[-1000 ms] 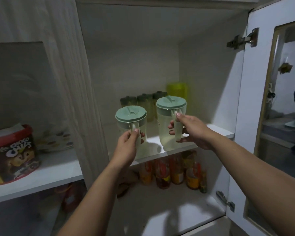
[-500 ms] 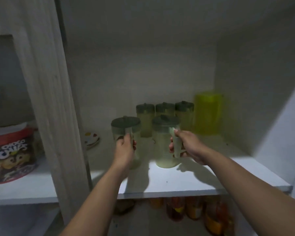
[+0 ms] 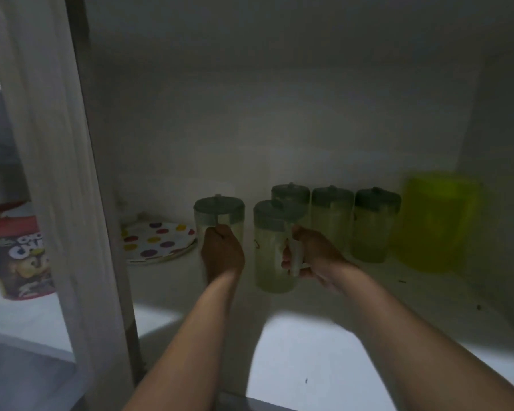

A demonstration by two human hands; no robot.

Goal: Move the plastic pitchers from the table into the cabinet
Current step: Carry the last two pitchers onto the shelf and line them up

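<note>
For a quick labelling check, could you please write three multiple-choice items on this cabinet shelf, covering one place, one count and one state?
1. Where is the spotted plate?
A. left of the pitchers
B. on top of a pitcher
C. right of the yellow container

2. How many green-lidded pitchers show?
A. two
B. five
C. eight

3. What is the right hand doing?
A. hanging free
B. gripping a pitcher handle
C. holding the plate

Answers: 1 A, it lies beside the left hand; 2 B, two held, three behind; 3 B, fingers wrap the handle.
</note>
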